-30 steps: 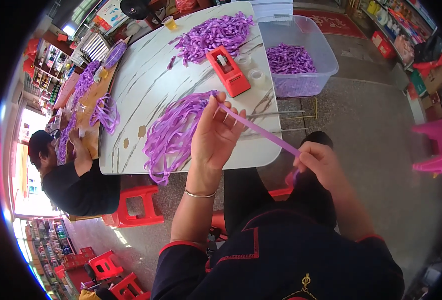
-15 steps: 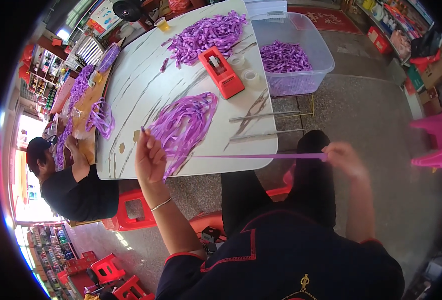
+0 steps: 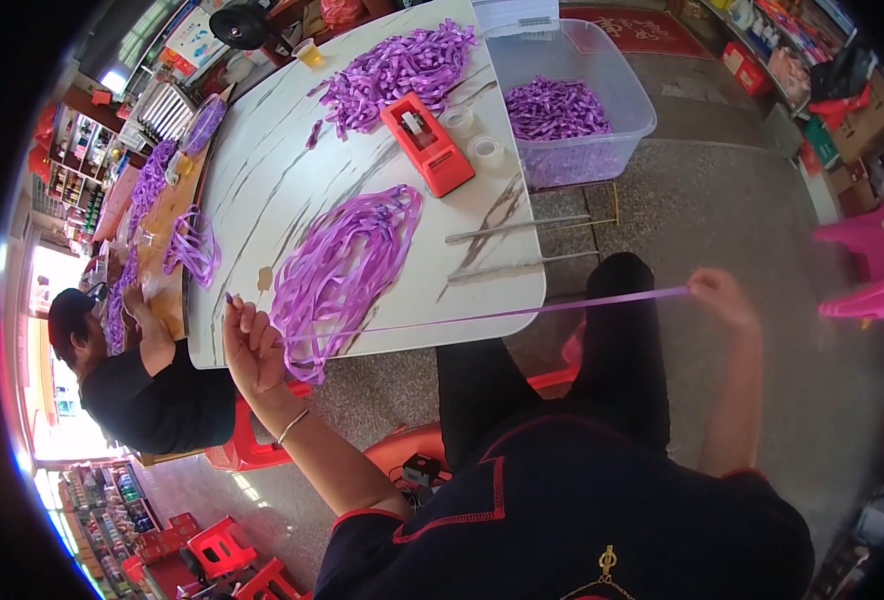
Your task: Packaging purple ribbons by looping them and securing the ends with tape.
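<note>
A long purple ribbon strip (image 3: 502, 315) is stretched taut between my two hands, across the near edge of the white marble-pattern table (image 3: 262, 190). My left hand (image 3: 254, 345) pinches one end at the table's near left corner, beside a loose heap of purple ribbon (image 3: 337, 270). Out to the right, over the floor, my right hand (image 3: 722, 295) grips the other end. A red tape dispenser (image 3: 427, 145) lies on the table beyond the heap.
A clear plastic bin (image 3: 602, 150) with cut purple ribbon pieces stands at the table's far right. More ribbon pieces (image 3: 397, 65) lie at the far end. Another person (image 3: 147, 375) in black works at the left. Red stools (image 3: 247, 455) and a pink chair (image 3: 877, 250) stand around.
My hands have moved apart, left hand going left and down, right hand going right, pulling the ribbon strip out to full length.
</note>
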Available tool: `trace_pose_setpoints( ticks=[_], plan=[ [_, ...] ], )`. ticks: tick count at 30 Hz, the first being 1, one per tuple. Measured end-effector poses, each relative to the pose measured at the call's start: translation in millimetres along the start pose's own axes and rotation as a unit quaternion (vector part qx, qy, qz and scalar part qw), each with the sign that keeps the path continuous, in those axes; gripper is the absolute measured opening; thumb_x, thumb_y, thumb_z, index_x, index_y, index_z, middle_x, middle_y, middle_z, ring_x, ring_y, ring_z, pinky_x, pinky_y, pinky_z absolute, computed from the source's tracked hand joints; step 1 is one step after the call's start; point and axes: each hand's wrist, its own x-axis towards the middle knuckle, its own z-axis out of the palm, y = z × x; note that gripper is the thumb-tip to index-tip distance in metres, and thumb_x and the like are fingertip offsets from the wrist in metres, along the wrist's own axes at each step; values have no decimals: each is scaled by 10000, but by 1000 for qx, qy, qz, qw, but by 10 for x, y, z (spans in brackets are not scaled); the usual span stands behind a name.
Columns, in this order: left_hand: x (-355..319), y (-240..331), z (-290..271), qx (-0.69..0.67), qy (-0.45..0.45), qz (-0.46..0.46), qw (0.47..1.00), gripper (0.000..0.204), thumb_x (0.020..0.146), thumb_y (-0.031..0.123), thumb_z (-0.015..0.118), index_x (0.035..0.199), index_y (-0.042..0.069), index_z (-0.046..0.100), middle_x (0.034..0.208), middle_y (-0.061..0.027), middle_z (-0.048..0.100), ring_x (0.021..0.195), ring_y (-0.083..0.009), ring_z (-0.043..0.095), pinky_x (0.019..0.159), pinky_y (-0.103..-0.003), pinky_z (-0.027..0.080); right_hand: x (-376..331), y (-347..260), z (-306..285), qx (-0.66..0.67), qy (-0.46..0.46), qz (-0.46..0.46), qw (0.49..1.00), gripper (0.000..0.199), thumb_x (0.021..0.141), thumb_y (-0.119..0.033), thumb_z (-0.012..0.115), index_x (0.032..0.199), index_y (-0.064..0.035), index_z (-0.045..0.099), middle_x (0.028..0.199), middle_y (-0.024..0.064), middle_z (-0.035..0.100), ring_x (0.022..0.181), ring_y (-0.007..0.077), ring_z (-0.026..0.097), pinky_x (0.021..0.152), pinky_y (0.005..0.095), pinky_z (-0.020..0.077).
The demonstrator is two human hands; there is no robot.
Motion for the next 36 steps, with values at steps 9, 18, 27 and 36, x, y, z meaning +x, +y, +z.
trace_pose_setpoints(
  ticks=[9,18,27,36],
  plan=[
    [-7,-165,65,-26,-22,-8,999,181,927,166,425,933,5,507,641,0,367,466,-60,267,372,-188,216,184,208,180,490,166,-174,838,128,845,-91,568,962,-42,581,946,34,609,967,145,568,896,326,452],
    [-52,-358,149,-62,-20,-47,997,187,930,176,423,915,5,498,650,0,357,471,-59,271,374,-190,233,129,-267,162,675,176,-257,669,186,871,-183,522,987,-45,567,969,49,614,966,165,576,932,368,431],
    [-370,-1013,1132,191,-125,-142,963,140,890,155,479,817,41,515,587,11,420,420,-31,298,362,-172,223,-345,-1295,689,323,120,-358,868,167,842,-39,527,998,-30,588,852,71,571,721,130,568,704,262,489],
    [-514,-1465,1727,320,-304,-252,861,144,878,113,501,816,-6,553,695,-13,524,558,-42,419,493,-163,318,-312,-1613,1420,38,-11,-285,958,157,685,70,663,801,-20,607,787,86,612,709,155,600,598,227,457]
  ],
)
